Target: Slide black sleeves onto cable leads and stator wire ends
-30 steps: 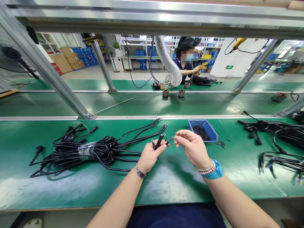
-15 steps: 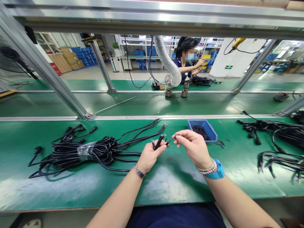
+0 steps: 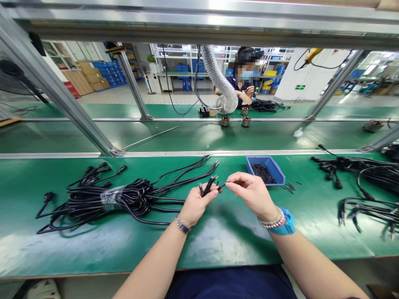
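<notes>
My left hand (image 3: 195, 205) is closed around several black cable ends (image 3: 208, 186), whose stripped tips with coloured wires point up and away. These cables run left to a coiled bundle of black cable (image 3: 137, 197), bound with clear wrap and lying on the green bench. Just to the right, my right hand (image 3: 252, 194) pinches the thin wire tip of one cable (image 3: 222, 185) between thumb and forefinger. Whether a small sleeve is also in that pinch is too small to tell. Behind the right hand sits a blue bin (image 3: 281, 176) holding short black tubes (image 3: 263, 173).
Several loose black tubes (image 3: 289, 188) lie beside the bin. More black cables (image 3: 368, 166) are heaped at the right. A metal rail (image 3: 218, 154) borders the conveyor belt (image 3: 193, 139), which carries copper-wound motor cores (image 3: 246, 121). Across it, a co-worker (image 3: 238, 85) sits behind a silver duct (image 3: 215, 70).
My right hand has shifted slightly left along the wire tip, while my left hand stays put. On the belt, the motor cores moved right and a white item appeared. The co-worker's hands lowered.
</notes>
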Available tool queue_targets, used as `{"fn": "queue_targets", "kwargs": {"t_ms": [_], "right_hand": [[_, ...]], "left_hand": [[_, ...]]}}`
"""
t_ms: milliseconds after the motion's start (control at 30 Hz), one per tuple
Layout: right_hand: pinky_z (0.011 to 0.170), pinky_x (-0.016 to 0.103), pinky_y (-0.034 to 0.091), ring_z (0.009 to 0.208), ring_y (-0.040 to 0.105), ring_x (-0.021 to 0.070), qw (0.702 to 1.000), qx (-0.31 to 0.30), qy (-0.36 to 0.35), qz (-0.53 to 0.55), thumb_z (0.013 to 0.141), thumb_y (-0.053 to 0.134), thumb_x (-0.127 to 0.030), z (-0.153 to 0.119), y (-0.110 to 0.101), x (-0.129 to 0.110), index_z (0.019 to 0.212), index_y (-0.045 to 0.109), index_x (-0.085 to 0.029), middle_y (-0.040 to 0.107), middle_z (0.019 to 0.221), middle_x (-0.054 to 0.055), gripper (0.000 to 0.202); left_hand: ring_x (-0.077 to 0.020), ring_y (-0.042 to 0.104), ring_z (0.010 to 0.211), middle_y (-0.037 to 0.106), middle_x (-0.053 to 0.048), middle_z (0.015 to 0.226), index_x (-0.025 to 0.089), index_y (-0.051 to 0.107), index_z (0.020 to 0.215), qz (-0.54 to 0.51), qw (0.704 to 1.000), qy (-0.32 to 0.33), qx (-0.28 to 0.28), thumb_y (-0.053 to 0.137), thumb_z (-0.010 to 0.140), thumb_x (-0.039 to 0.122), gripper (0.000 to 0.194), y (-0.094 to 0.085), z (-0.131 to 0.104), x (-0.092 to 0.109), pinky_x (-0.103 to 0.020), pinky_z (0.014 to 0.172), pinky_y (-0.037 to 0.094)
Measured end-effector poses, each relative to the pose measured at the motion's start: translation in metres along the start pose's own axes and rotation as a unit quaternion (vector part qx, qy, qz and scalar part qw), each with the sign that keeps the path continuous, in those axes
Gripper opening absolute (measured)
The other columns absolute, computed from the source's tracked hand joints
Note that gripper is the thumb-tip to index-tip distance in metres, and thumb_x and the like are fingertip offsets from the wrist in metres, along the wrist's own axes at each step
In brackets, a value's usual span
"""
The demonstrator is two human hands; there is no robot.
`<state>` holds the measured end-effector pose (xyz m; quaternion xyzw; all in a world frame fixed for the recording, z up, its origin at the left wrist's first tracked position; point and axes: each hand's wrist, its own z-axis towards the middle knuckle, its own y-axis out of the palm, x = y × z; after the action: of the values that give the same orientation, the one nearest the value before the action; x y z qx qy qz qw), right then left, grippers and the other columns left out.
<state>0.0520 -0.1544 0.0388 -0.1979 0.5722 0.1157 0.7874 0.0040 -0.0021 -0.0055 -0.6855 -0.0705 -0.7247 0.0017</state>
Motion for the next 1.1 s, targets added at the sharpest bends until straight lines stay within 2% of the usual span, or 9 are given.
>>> {"fn": "queue_targets", "kwargs": {"t_ms": [133, 233, 367, 467, 567, 700, 933, 1033, 1100], "right_hand": [[0.061, 0.025, 0.041, 0.065, 0.051, 0.0110, 0.999, -0.025, -0.011, -0.024, 0.069, 0.061, -0.024, 0.001, 0.000, 0.004, 0.069, 0.062, -0.015, 0.057, 0.069, 0.002, 0.009], [0.054, 0.023, 0.038, 0.056, 0.045, 0.0080, 0.998, -0.007, 0.051, 0.048, 0.068, 0.062, -0.027, 0.003, 0.001, 0.013, 0.082, 0.062, -0.016, 0.054, 0.063, -0.001, 0.018], [0.048, 0.022, 0.034, 0.050, 0.040, 0.0062, 0.981, -0.085, 0.117, 0.130, 0.070, 0.061, -0.029, 0.006, 0.007, 0.028, 0.074, 0.063, -0.014, 0.054, 0.060, -0.001, 0.016], [0.049, 0.022, 0.035, 0.051, 0.043, 0.0064, 0.984, -0.044, 0.093, 0.145, 0.070, 0.061, -0.027, 0.007, 0.009, 0.031, 0.067, 0.062, -0.014, 0.054, 0.059, -0.001, 0.014], [0.052, 0.022, 0.038, 0.053, 0.048, 0.0074, 0.986, 0.013, 0.067, 0.150, 0.069, 0.062, -0.026, 0.007, 0.006, 0.027, 0.073, 0.062, -0.015, 0.058, 0.061, -0.001, 0.011], [0.053, 0.022, 0.041, 0.057, 0.053, 0.0093, 0.986, -0.052, 0.081, 0.135, 0.068, 0.062, -0.024, 0.007, 0.005, 0.019, 0.077, 0.064, -0.014, 0.062, 0.065, 0.002, 0.013], [0.053, 0.022, 0.041, 0.056, 0.051, 0.0082, 0.988, -0.068, 0.093, 0.102, 0.069, 0.060, -0.022, 0.008, 0.009, 0.019, 0.080, 0.062, -0.015, 0.062, 0.065, 0.001, 0.014], [0.053, 0.022, 0.041, 0.054, 0.049, 0.0073, 0.987, -0.095, 0.093, 0.092, 0.070, 0.059, -0.022, 0.008, 0.008, 0.021, 0.073, 0.063, -0.014, 0.060, 0.065, 0.000, 0.010], [0.052, 0.022, 0.041, 0.054, 0.049, 0.0074, 0.989, -0.080, 0.080, 0.090, 0.070, 0.059, -0.022, 0.007, 0.007, 0.021, 0.071, 0.062, -0.014, 0.060, 0.063, 0.000, 0.008]], "left_hand": [[-0.0104, 0.044, 0.057, 0.052, 0.001, 0.057, 0.013, 0.062, 0.079, 0.020, 1.000, 0.014, -0.009, 0.061, 0.069, 0.033, 0.022, -0.001, 0.000, 0.001, -0.023, 0.057, 0.033], [-0.0075, 0.035, 0.050, 0.045, 0.003, 0.054, 0.012, 0.062, 0.081, 0.012, 1.000, 0.009, -0.010, 0.059, 0.071, 0.035, 0.025, -0.001, 0.000, 0.003, -0.021, 0.049, 0.027], [-0.0063, 0.029, 0.048, 0.038, 0.004, 0.053, 0.012, 0.061, 0.079, 0.009, 0.999, 0.021, -0.032, 0.057, 0.073, 0.034, 0.023, -0.001, -0.001, 0.003, -0.021, 0.046, 0.022], [-0.0064, 0.029, 0.049, 0.035, 0.005, 0.052, 0.012, 0.062, 0.080, 0.011, 0.999, 0.019, -0.041, 0.055, 0.075, 0.034, 0.023, -0.002, 0.000, 0.002, -0.021, 0.047, 0.022], [-0.0066, 0.029, 0.049, 0.034, 0.005, 0.052, 0.012, 0.063, 0.082, 0.010, 0.999, 0.012, -0.035, 0.055, 0.075, 0.034, 0.025, -0.002, 0.000, 0.001, -0.021, 0.046, 0.021], [-0.0066, 0.028, 0.048, 0.036, 0.004, 0.052, 0.011, 0.064, 0.082, 0.017, 0.999, 0.017, -0.040, 0.056, 0.074, 0.034, 0.025, -0.002, 0.000, 0.002, -0.021, 0.046, 0.021], [-0.0066, 0.027, 0.048, 0.037, 0.004, 0.051, 0.012, 0.064, 0.081, 0.017, 0.999, 0.020, -0.037, 0.057, 0.073, 0.033, 0.024, -0.001, 0.000, 0.003, -0.020, 0.046, 0.022], [-0.0065, 0.028, 0.048, 0.039, 0.004, 0.052, 0.012, 0.065, 0.079, 0.022, 0.999, 0.022, -0.042, 0.057, 0.072, 0.033, 0.023, 0.000, 0.000, 0.004, -0.020, 0.046, 0.022], [-0.0063, 0.029, 0.048, 0.038, 0.004, 0.051, 0.012, 0.065, 0.080, 0.014, 0.999, 0.013, -0.033, 0.059, 0.071, 0.034, 0.024, 0.000, 0.000, 0.005, -0.020, 0.045, 0.022]]}}
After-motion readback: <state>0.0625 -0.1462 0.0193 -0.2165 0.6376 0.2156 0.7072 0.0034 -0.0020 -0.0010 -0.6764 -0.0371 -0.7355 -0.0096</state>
